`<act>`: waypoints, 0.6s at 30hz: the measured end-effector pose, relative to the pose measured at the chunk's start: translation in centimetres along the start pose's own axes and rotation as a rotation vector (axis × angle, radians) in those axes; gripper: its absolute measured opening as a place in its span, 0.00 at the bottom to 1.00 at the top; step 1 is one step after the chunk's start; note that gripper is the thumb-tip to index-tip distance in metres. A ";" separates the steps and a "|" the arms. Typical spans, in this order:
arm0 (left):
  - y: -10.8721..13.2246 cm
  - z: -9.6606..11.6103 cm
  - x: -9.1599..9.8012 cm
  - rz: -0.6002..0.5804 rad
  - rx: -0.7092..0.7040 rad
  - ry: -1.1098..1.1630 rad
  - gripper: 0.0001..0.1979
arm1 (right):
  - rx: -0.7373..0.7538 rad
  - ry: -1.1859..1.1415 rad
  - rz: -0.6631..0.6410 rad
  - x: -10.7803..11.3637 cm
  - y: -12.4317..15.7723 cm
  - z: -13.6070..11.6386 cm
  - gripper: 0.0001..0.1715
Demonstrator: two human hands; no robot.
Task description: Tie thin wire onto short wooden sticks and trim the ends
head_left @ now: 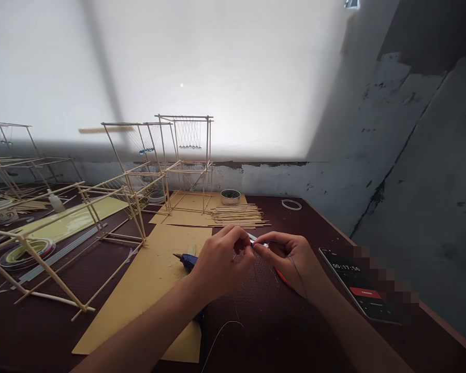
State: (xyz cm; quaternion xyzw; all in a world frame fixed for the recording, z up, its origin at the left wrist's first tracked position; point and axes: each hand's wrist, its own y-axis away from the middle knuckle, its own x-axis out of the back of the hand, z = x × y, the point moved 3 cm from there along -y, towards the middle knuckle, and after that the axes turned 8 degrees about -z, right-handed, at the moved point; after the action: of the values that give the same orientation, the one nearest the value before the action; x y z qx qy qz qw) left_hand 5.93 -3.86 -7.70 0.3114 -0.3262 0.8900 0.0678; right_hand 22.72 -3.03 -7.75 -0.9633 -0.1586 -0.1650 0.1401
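My left hand (226,261) and my right hand (291,259) meet above the dark table, fingers pinched close together. A thin thread (222,327) hangs from between them and curls down to the table's near edge. Both hands' fingertips are closed on this thread; any small item at its end is too small to tell. Under my right hand lies a tool with a red handle (282,277), mostly hidden. A blue glue gun (188,260) rests beside my left hand, partly behind my wrist, over the tan board (147,290).
Stick frames (184,167) with hanging beads stand at the back and left. Behind my hands are a bundle of sticks (236,215) and a round tin (230,196). A phone (357,285) lies right, tape rolls (27,254) left, a ring (291,204) at the back right.
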 end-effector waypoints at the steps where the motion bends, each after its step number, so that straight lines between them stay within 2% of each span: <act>1: 0.0 0.0 0.0 0.004 0.002 0.003 0.03 | -0.013 -0.016 -0.012 0.0 0.0 0.0 0.11; 5: -0.2 0.0 0.5 0.045 0.044 0.028 0.03 | -0.069 -0.127 -0.054 0.2 0.2 -0.1 0.10; 8: -0.4 -0.4 0.7 0.038 0.141 0.101 0.04 | -0.099 -0.330 -0.117 0.8 0.6 -0.3 0.11; 12: -0.6 -1.1 0.8 0.006 0.241 0.226 0.05 | -0.027 -0.663 -0.198 2.0 1.0 -0.5 0.08; 15: -0.7 -1.5 0.7 -0.016 0.269 0.297 0.05 | 0.019 -0.861 -0.233 2.9 1.2 -0.6 0.11; 18: -0.7 -1.8 0.6 -0.029 0.288 0.345 0.06 | -0.014 -0.910 -0.297 3.2 1.4 -0.6 0.12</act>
State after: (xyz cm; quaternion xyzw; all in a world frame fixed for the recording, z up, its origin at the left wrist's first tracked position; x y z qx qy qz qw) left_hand 4.76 -2.24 -7.97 0.1656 -0.1750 0.9663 0.0901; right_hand 25.91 -3.68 -6.34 -0.9056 -0.3386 0.2543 0.0249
